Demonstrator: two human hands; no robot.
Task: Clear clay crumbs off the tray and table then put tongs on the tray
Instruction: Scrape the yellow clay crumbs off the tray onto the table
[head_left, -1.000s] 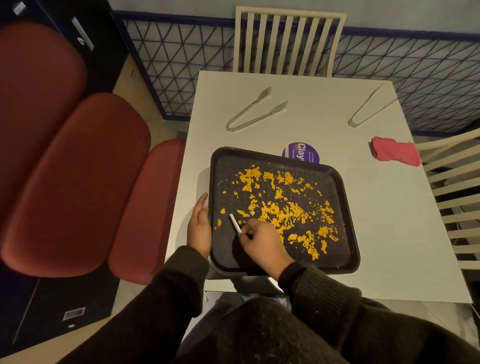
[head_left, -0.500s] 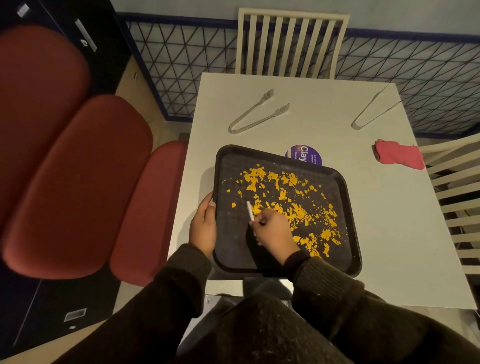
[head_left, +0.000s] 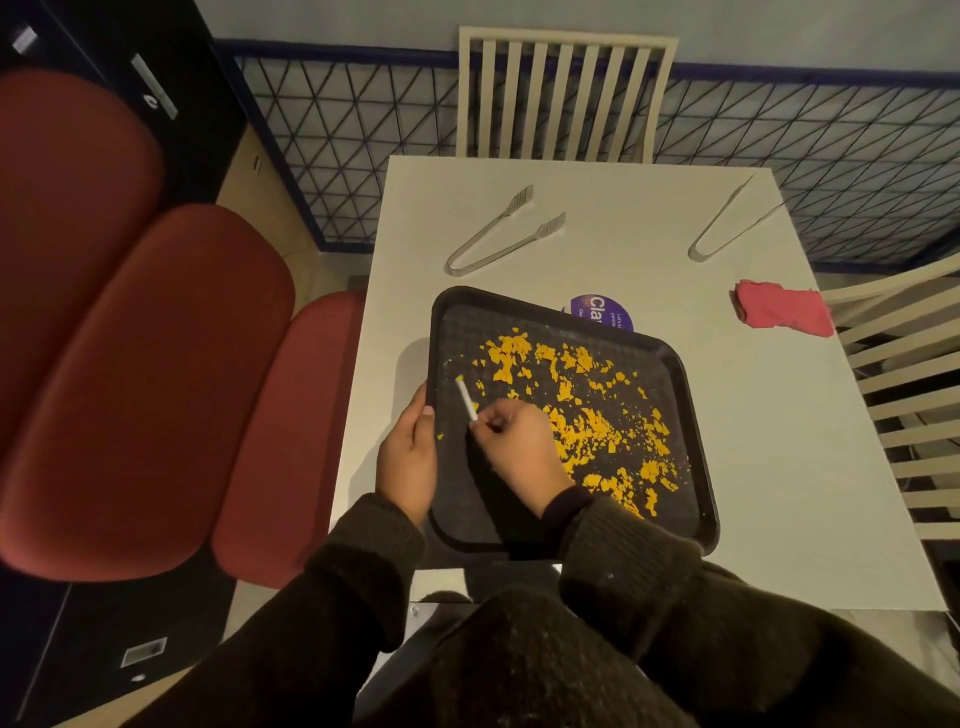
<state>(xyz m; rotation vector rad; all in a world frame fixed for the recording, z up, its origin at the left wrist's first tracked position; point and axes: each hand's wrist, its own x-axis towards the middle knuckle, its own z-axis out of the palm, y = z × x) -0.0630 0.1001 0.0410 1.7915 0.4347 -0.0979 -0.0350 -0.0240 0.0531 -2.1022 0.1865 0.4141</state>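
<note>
The tray (head_left: 691, 395) is hiding most of a purple sticker (head_left: 602, 310), its small print too tiny to read. The right hand (head_left: 514, 447) is covering the white stick's (head_left: 466, 397) lower end. The frame's edge is cutting off the side chair (head_left: 904, 395).

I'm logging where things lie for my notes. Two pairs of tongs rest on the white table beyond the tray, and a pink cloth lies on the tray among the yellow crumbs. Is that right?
Not quite. The pink cloth is not on the tray; it lies on the white table, off to the tray's right. The head view shows this. Both pairs of tongs do rest on the table beyond the tray, and the yellow crumbs are on the tray.
</note>
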